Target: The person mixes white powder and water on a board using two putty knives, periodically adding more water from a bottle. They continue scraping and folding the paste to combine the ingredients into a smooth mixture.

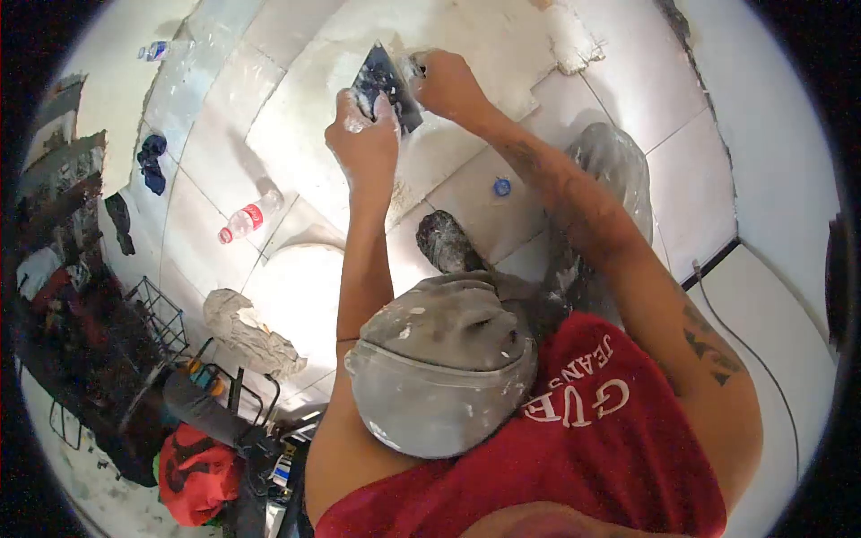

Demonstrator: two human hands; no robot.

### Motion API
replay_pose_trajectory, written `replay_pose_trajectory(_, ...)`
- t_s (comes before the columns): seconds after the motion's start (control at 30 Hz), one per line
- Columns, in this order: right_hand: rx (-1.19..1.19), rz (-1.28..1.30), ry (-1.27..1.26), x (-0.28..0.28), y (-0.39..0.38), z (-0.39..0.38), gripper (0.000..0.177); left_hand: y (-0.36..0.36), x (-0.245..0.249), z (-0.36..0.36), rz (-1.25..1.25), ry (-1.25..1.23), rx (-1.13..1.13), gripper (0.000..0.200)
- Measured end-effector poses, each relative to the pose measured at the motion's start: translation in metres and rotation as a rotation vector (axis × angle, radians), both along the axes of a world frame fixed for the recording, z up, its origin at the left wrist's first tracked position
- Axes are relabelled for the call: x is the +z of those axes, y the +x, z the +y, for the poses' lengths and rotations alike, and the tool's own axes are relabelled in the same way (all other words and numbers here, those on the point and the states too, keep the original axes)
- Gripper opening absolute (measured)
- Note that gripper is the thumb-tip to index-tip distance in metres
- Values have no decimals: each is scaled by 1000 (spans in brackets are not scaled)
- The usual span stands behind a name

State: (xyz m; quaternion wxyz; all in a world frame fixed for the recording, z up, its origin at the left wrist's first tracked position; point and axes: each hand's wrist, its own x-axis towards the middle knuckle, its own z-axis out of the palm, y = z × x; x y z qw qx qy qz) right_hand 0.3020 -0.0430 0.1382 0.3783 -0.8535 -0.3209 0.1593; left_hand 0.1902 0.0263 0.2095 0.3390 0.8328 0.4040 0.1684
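Head view: trowel [387, 82] between left hand [363, 134] and right hand [448, 85]

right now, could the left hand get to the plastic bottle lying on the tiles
Probably yes: the plastic bottle lies on bare tiles on the side of the left hand, nothing between them. That hand is at the trowel, though, and would have to leave it first.

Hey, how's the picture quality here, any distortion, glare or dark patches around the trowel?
Head view: a strong fisheye bends the tiles and leaves the corners black. The white surface by the trowel is bright and nearly washed out. The clutter at the left edge is dim. The left hand and right hand are only slightly soft.
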Motion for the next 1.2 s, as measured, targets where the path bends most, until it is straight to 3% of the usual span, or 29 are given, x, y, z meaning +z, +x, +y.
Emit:
replay_pose_trajectory(0.2, 88, -110, 82, 0, -16, 23, 19, 7, -13, 11, -37, 75, 130, 19)
replay_pose_trajectory(0.47, 236, -280, 9, 1, -21, 24, 16, 1, -61, 52, -47, 134, 54, 22)
replay_pose_trajectory(0.73, 126, -415, 19, 25, 6, 13, 21, -2, -74, 61, -24, 119, 83, 34)
replay_pose_trajectory(0.8, 70, -415, -32, 26, 14, 14, 21, -7, -76, 63, -69, 133, 96, 34)
replay_pose_trajectory(0.93, -26, -184, 137, 4, 27, 21, 17, -12, -31, 55, -172, -113, 121, 35)
replay_pose_trajectory(1.07, -99, -63, 245, 11, 15, 33, 16, -13, -28, 48, -120, 129, 46, 36)
replay_pose_trajectory(1.1, -107, -57, 260, 16, 12, 38, 15, -11, -31, 43, -217, 131, 77, 29)
replay_pose_trajectory(1.2, -84, -73, 257, 32, -2, 53, 16, -7, -29, 40, -132, -7, 31, 19)
